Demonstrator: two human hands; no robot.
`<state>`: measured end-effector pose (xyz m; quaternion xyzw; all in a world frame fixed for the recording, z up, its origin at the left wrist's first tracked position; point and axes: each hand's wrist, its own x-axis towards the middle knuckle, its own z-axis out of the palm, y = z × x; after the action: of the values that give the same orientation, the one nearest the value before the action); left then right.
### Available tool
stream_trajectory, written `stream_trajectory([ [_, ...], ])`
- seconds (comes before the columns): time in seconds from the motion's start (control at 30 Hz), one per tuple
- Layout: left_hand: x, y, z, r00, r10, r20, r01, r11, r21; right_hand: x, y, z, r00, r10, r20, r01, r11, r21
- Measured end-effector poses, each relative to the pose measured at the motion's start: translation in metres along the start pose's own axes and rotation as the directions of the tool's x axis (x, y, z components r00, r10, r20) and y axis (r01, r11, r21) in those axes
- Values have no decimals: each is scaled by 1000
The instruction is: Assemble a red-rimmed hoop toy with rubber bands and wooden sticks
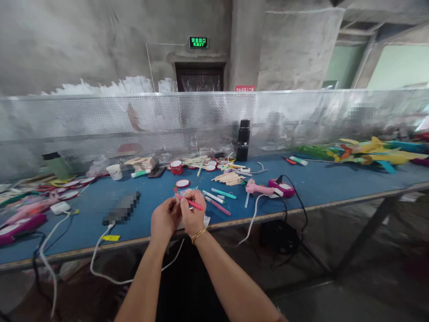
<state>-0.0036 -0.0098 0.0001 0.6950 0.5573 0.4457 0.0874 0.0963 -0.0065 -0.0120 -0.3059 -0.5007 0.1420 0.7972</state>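
Observation:
My right hand (193, 213), with a gold bracelet at its wrist, is closed around a pinkish-red marker pen (195, 204). The pen's tip points left, toward the fingers of my left hand (165, 218). Those fingers are pinched together close to the tip; whatever they hold is too small and hidden to name. Just beyond both hands lies a round white disc with a red rim (182, 183). To the right of my right hand rest a white pen with a green end (213, 197), a teal pen (224, 193) and a purple pen (219, 207).
A pink glue gun (263, 188) with cables lies at right, near wooden sticks (229, 178). A black bottle (243, 141) stands by the perforated metal screen (211, 112). At left are a paper cup (115, 171) and a cabled, blurred dark device (121, 209).

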Motion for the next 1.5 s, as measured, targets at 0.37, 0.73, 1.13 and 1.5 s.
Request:
stream_trajectory([
  [0.37, -3, 5, -3, 1000, 3, 7, -3, 1000, -20, 1, 3, 3, 999, 21, -25, -21, 1000, 2],
  [0.73, -3, 3, -1, 1000, 20, 9, -20, 999, -33, -1, 4, 1, 1000, -9, -2, 9, 1000, -22],
  [1.13, -3, 1, -1, 1000, -4, 7, 4, 1000, -15, -2, 6, 2, 1000, -13, 5, 13, 1000, -11],
  [1.5, -4, 4, -3, 999, -33, 23, 34, 999, -37, -2, 1, 0, 1000, -20, 1, 20, 999, -29],
])
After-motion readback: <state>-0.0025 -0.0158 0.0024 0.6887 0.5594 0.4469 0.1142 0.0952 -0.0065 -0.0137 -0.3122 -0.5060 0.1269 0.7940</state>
